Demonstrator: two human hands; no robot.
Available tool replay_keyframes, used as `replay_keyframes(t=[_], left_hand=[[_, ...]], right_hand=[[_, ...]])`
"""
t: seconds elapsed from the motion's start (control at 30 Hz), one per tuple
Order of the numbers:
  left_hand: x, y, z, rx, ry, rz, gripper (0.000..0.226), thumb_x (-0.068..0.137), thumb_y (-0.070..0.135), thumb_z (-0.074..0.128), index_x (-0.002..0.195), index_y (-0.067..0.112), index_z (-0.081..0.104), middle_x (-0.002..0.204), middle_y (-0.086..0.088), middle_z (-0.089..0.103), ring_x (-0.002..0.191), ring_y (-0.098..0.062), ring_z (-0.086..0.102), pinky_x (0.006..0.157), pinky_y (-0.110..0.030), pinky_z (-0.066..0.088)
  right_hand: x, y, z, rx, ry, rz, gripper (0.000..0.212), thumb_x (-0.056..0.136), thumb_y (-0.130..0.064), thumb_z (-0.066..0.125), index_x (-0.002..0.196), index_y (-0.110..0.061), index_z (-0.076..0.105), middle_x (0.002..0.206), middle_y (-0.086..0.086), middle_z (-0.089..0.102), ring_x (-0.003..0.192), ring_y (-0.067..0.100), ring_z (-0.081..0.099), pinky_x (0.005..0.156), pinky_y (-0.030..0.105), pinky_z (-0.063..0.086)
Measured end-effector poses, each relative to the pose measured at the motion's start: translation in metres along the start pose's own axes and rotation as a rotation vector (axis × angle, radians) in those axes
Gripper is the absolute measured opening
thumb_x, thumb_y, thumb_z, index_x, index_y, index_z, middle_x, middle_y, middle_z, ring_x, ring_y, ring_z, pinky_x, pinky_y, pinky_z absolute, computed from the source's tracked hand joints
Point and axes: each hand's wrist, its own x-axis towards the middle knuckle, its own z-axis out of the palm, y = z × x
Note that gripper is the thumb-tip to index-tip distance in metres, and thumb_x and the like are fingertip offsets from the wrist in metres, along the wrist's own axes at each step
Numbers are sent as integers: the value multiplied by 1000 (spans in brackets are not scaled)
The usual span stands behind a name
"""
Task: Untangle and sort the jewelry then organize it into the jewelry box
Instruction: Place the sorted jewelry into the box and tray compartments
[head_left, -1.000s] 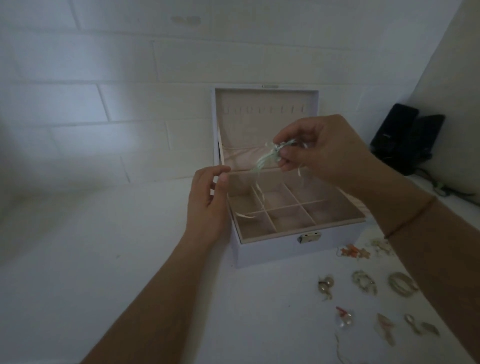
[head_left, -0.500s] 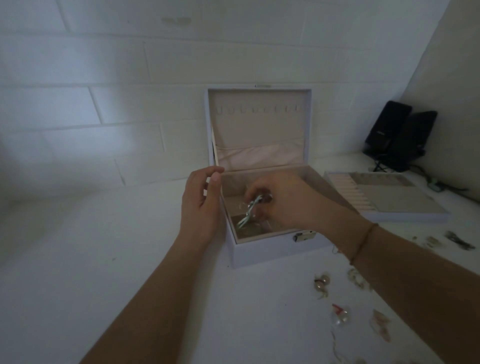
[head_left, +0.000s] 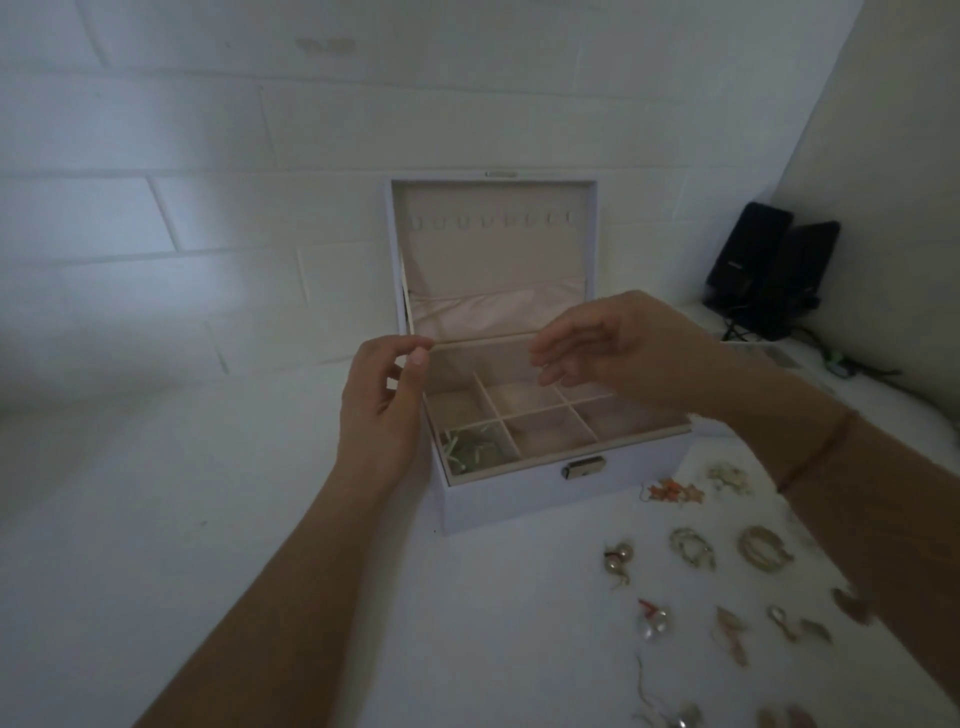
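Note:
The pale lilac jewelry box (head_left: 519, 499) stands open on the white table, its lid upright against the wall. A tangled green piece of jewelry (head_left: 470, 449) lies in the front-left compartment; the other compartments look bare. My left hand (head_left: 382, 415) sits against the box's left wall with fingers loosely curled, thumb at the rim. My right hand (head_left: 618, 353) hovers over the rear compartments, fingers straight, holding nothing. Loose jewelry lies front right: pearl earrings (head_left: 618, 558), two hoop pieces (head_left: 691, 545), orange star earrings (head_left: 675, 491).
Black speakers (head_left: 769, 275) with cables stand in the back right corner. A white brick wall runs right behind the box. More small earrings (head_left: 652, 621) and a thin chain (head_left: 644, 691) are scattered toward the front right edge, partly under my right forearm.
My right hand lowered the green piece into the front-left compartment, let it go, and rose open above the box. My left hand stayed at the box's left wall.

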Motion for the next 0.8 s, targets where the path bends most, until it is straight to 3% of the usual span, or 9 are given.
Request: replay_keyframes(t=[0.1,0.17,0.23,0.3,0.37,0.43,0.6,0.7,0.8], left_hand=[[-2,-1,-1,83,-8,38,23,88,48,52,102,35,64,118,9,50,105,-9,54,87,-26,46],[-3,0,-4,191,-8,120,30,86,45,56,106,27,67,123,8,48,116,-12,49,98,-29,41],[-6,9,-7,287,-66,240,32,87,45,56,106,23,69,121,7,57,116,-11,49,102,-26,35],[-8,20,-7,405,-158,327,32,87,48,54,102,26,71,113,13,66,115,-18,54,105,-43,34],[-12,27,-7,516,-270,334,35,86,56,48,98,33,72,108,20,67,119,-17,53,110,-57,22],[-15,32,-8,557,-380,322,39,87,60,42,95,36,71,104,26,66,120,-9,51,114,-62,9],[-22,38,-13,566,-505,324,29,92,60,35,77,48,56,65,31,51,81,-2,55,115,-62,9],[-27,40,-11,586,-545,353,30,91,62,35,79,48,60,69,30,53,77,0,56,116,-61,11],[-31,41,-8,665,-575,402,44,85,67,40,93,37,71,80,23,67,84,-4,65,117,-57,14]], right_hand=[[-17,5,-18,-36,103,18,24,82,7,65,93,-13,71,85,5,74,75,13,72,72,28,58],[-32,13,-33,-274,134,47,22,80,-5,71,82,-27,71,73,-6,73,67,4,69,68,23,57],[-50,18,-44,-630,39,154,27,79,-22,73,69,-45,62,69,-21,65,67,-4,62,68,15,48],[-71,21,-43,-863,-118,260,22,80,-36,68,70,-52,58,76,-30,55,71,-11,51,70,9,42],[-89,30,-32,-862,-181,358,14,86,-37,64,93,-48,62,94,-27,54,80,-11,46,75,7,39],[-98,42,-23,-865,-136,421,23,89,-36,61,112,-39,62,115,-19,57,104,-1,49,90,19,43],[-106,73,-43,-847,34,530,27,90,-25,60,115,-36,60,122,-14,57,111,9,48,94,22,37],[-109,88,-47,-754,-37,497,30,86,-28,67,114,-33,62,123,-12,57,101,3,44,88,16,33],[-111,90,-36,-745,-55,446,27,85,-35,67,112,-35,64,118,-15,58,111,6,48,92,19,35]])
